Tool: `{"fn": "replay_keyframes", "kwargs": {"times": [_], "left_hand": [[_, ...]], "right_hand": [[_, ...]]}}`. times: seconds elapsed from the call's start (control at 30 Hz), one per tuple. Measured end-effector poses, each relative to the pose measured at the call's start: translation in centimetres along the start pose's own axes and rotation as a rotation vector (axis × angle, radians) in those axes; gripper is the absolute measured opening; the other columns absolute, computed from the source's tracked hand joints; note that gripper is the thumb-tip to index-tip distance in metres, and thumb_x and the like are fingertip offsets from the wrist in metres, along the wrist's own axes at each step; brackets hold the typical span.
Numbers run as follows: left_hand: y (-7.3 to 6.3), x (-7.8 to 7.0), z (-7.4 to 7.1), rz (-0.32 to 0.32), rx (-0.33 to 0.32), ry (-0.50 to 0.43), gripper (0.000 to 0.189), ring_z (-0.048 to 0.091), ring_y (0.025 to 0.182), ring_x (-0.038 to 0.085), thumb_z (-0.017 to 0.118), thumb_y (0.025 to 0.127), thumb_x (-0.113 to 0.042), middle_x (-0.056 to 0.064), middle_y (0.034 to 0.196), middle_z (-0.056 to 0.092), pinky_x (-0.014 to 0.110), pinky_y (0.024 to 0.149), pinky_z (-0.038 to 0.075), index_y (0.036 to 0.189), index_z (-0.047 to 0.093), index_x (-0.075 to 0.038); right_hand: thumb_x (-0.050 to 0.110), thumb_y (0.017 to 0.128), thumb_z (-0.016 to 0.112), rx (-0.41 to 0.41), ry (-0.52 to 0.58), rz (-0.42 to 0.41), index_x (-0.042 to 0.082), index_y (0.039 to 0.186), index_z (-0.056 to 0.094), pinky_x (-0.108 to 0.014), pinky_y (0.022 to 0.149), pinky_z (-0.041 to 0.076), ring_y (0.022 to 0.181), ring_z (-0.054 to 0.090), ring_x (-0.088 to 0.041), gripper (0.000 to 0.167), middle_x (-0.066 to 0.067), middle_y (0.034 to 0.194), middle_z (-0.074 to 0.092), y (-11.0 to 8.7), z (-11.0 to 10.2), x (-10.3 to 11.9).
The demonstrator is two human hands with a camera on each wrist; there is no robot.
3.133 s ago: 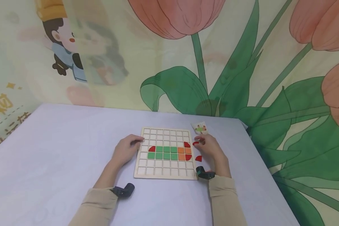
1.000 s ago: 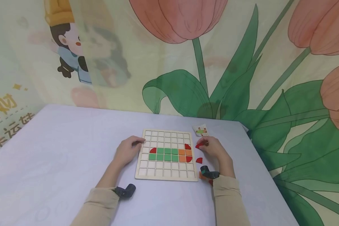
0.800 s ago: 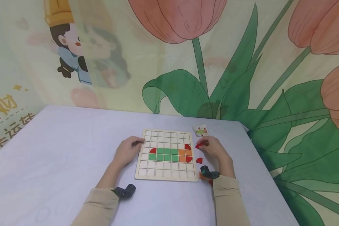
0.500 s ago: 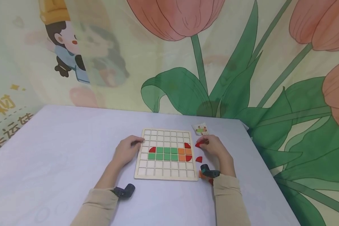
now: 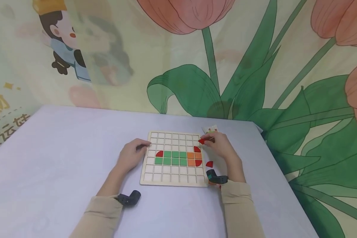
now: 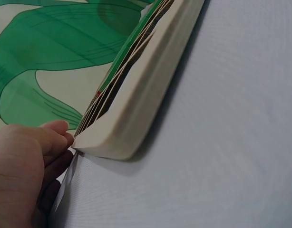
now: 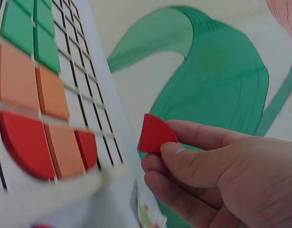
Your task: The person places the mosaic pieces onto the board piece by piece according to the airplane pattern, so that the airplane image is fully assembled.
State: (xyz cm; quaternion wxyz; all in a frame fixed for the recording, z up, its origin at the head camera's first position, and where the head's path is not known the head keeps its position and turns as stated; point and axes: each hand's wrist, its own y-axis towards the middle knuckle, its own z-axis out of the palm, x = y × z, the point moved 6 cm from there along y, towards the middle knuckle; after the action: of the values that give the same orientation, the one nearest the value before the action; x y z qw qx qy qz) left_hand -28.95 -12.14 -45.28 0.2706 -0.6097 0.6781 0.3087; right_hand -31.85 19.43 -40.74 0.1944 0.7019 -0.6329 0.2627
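My left hand point(image 5: 132, 154) is at the left side of a wooden grid board point(image 5: 175, 170); thumb and forefinger hold its edge in the left wrist view. Green squares point(image 5: 175, 161) run along the board's middle rows. Orange squares point(image 5: 191, 155) adjoin them at the right, with red quarter-round pieces point(image 5: 159, 154) at the left end and right side. My right hand point(image 5: 220, 144) pinches a red quarter-round tile point(image 7: 154, 135) between thumb and forefinger. It is at the board's upper right edge, with the tile's pointed corner turned up in the right wrist view.
Behind the right hand a small pattern card point(image 5: 210, 128) lies partly hidden. Another red quarter-round piece point(image 5: 209, 164) rests on the white tabletop point(image 5: 77, 148) right of the board. An orange piece point(image 5: 212, 183) shows beneath the right wrist camera point(image 5: 215, 177). A printed backdrop rises behind.
My right hand has moved up and left from beside the board to its upper right edge, carrying the red tile. The left hand stays at the board's left edge; the head view has shifted slightly.
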Motion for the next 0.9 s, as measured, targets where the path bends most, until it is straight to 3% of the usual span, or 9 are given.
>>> {"fn": "replay_keyframes", "kwargs": {"times": [0.27,0.4,0.53,0.7,0.9], "left_hand": [[0.0,-0.2,-0.2,-0.004,0.004,0.005,0.028,0.049,0.128,0.030,0.053,0.094,-0.017,0.008,0.125,0.062,0.049,0.109,0.038,0.119,0.064,-0.014],[0.0,-0.1,-0.1,-0.002,0.011,0.008,0.027,0.049,0.128,0.030,0.053,0.094,-0.018,0.008,0.126,0.062,0.049,0.109,0.038,0.119,0.064,-0.015],[0.1,-0.2,-0.2,0.016,0.009,0.005,0.027,0.050,0.127,0.030,0.053,0.094,-0.017,0.008,0.125,0.063,0.050,0.108,0.038,0.118,0.064,-0.015],[0.1,-0.1,-0.3,0.032,0.001,0.012,0.026,0.051,0.126,0.030,0.054,0.093,-0.016,0.008,0.123,0.064,0.051,0.107,0.039,0.117,0.065,-0.015],[0.1,-0.1,-0.2,0.025,0.001,0.011,0.026,0.051,0.127,0.030,0.054,0.094,-0.016,0.007,0.123,0.064,0.050,0.107,0.039,0.117,0.065,-0.015]], "right_hand": [[0.013,0.090,0.064,-0.014,0.042,-0.142,0.016,0.109,0.069,-0.031,0.084,0.058,0.092,0.065,-0.015,0.020,-0.001,0.103,0.070,-0.6,2.2,6.2],[0.012,0.087,0.067,-0.011,0.008,-0.268,0.015,0.104,0.072,-0.027,0.083,0.057,0.091,0.064,-0.013,0.018,0.001,0.100,0.071,-1.2,4.5,9.5],[0.013,0.087,0.068,0.048,-0.032,-0.339,0.017,0.104,0.073,-0.023,0.085,0.055,0.092,0.063,-0.010,0.018,0.003,0.101,0.071,-1.6,7.3,11.9],[0.015,0.088,0.068,0.120,-0.052,-0.355,0.019,0.103,0.073,-0.020,0.086,0.054,0.092,0.062,-0.007,0.017,0.006,0.100,0.071,-2.1,10.1,13.3],[0.016,0.088,0.067,0.112,-0.099,-0.385,0.019,0.099,0.073,-0.019,0.084,0.053,0.091,0.063,-0.003,0.013,0.009,0.095,0.071,-2.4,11.4,13.5]]}}
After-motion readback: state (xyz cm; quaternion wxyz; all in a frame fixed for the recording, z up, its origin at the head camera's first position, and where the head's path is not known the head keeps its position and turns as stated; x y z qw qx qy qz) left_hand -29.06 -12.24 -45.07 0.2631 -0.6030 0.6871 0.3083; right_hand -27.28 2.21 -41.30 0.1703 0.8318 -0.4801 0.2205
